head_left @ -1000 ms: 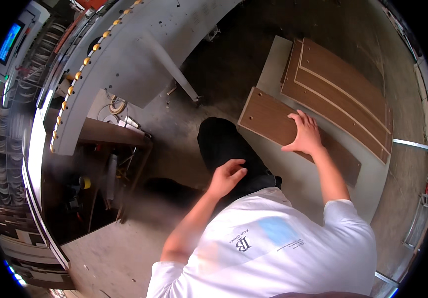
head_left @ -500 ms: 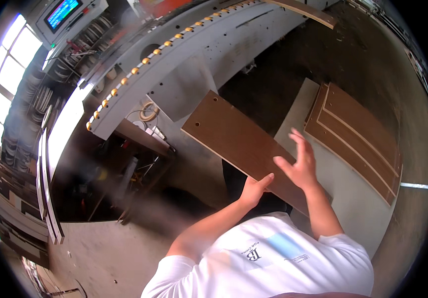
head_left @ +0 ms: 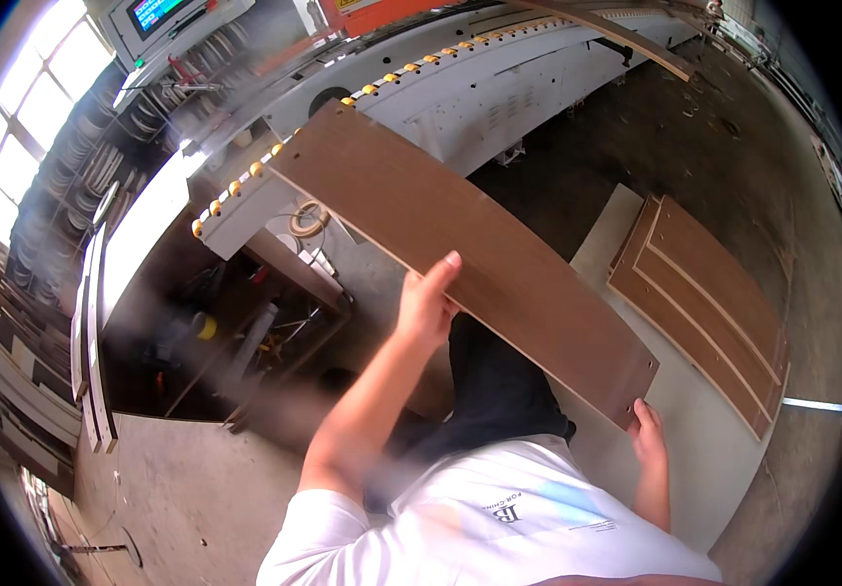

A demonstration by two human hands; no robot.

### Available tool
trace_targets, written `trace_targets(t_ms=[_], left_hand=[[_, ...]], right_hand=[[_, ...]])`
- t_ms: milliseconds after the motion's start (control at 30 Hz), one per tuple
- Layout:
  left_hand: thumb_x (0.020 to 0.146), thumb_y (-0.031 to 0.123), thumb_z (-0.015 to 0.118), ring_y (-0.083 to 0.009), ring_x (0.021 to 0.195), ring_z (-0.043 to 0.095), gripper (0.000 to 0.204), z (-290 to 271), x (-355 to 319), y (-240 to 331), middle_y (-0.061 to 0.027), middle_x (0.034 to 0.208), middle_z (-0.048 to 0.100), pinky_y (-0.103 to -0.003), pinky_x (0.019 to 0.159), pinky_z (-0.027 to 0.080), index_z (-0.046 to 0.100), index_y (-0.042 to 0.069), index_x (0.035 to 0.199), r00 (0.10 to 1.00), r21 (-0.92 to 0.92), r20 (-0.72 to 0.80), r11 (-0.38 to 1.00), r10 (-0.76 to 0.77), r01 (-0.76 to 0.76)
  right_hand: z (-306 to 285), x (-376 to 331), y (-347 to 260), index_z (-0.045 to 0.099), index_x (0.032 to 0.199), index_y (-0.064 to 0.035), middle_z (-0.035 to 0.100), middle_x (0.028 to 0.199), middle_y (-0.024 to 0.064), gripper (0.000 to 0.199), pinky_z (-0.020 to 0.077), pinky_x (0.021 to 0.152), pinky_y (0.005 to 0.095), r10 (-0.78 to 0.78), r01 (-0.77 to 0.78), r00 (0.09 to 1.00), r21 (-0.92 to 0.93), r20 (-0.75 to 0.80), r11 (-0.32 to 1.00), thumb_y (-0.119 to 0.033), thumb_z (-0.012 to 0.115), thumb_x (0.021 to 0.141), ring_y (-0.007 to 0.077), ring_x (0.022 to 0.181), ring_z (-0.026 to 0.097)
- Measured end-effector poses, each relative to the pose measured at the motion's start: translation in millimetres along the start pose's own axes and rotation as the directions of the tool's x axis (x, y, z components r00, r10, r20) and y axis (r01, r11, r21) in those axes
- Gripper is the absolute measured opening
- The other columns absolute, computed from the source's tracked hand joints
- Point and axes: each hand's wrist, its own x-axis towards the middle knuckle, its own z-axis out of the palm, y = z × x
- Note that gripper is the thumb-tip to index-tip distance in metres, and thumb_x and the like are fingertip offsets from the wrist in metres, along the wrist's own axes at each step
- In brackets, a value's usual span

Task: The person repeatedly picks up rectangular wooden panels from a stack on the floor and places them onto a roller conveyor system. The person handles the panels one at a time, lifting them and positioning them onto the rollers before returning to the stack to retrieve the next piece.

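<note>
A long brown wooden panel (head_left: 470, 234) with small drilled holes near its ends slants across the middle, held up in front of me. My left hand (head_left: 428, 301) grips its near long edge, thumb on top and the other fingers hidden underneath. At the panel's near right corner, my right hand (head_left: 648, 433) is closed on the end, its fingertips at the edge beside a hole. The panel's far left end overlaps the row of yellow rollers on the machine; whether it touches them I cannot tell.
A grey-white machine (head_left: 528, 107) with yellow rollers (head_left: 411, 68) runs along the far side. Several brown panels (head_left: 704, 303) lie stacked on a pale board (head_left: 606, 230) at right. Rolls of edge strip (head_left: 79, 195) fill a rack at left. Tools lie in a dark shelf (head_left: 245, 342).
The panel has moved up and left toward the rollers. My left hand has gone with it. My right hand, open and above the panel before, now grips its near right corner.
</note>
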Motion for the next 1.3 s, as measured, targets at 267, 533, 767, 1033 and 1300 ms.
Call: trace_targets(t_ms=[267,533,767,1033,1300], left_hand=[[0.103,0.037,0.059,-0.0226,0.107,0.069,0.045,-31.1,71.3,87.3,-0.0065,0.131,0.067,-0.036,0.086,0.055,0.055,0.007,0.136,0.986,0.013,0.045,0.987,0.158,-0.159],[0.097,0.019,0.068,-0.0241,0.092,0.071,0.103,-26.7,73.0,140.9,-0.015,0.124,0.065,-0.04,0.073,0.061,-0.011,0.013,0.164,0.919,0.426,-0.131,0.858,0.371,-0.285],[0.1,0.019,0.06,-0.0153,0.058,0.067,0.073,-38.4,109.3,178.6,-0.0107,0.102,0.068,-0.034,0.055,0.06,0.019,0.014,0.161,0.938,0.493,-0.108,0.837,0.329,-0.237],[0.103,0.017,0.058,-0.0143,0.06,0.068,0.057,-46.6,147.0,199.2,-0.0038,0.085,0.065,-0.035,0.058,0.063,0.033,0.006,0.154,0.951,0.468,-0.112,0.86,0.288,-0.206],[0.102,0.013,0.06,-0.0147,0.06,0.069,0.019,-43.9,172.6,189.0,-0.0047,0.082,0.068,-0.032,0.055,0.062,0.057,0.006,0.12,0.942,0.417,-0.089,0.871,0.324,-0.26]], right_hand=[[139.0,0.4,-73.6,0.062,0.128,0.0036,0.068,0.12,0.007,0.046,0.0482,0.097,0.0331,-0.384,0.343,0.841,0.174,0.38,0.923,-0.034,0.066,0.103,0.0167,0.111,0.062],[282.3,-22.3,-148.9,0.063,0.112,0.0024,0.07,0.095,0.0098,0.041,0.0517,0.071,0.0282,-0.49,0.48,0.598,0.206,0.635,0.853,-0.038,0.061,0.106,0.0144,0.079,0.064],[342.7,-8.0,-177.7,0.066,0.104,-0.001,0.071,0.087,0.0074,0.036,0.0509,0.066,0.0265,-0.543,0.525,0.568,0.236,0.618,0.818,-0.037,0.064,0.104,0.012,0.074,0.064],[376.6,12.7,-184.6,0.065,0.106,-0.0019,0.071,0.087,0.0066,0.042,0.0518,0.068,0.0267,-0.59,0.551,0.563,0.269,0.579,0.79,-0.043,0.062,0.104,0.0127,0.075,0.065],[368.5,25.6,-204.4,0.068,0.107,-0.001,0.072,0.096,0.0072,0.034,0.0535,0.078,0.0295,-0.609,0.528,0.598,0.315,0.522,0.788,-0.034,0.066,0.103,0.0146,0.084,0.065]])
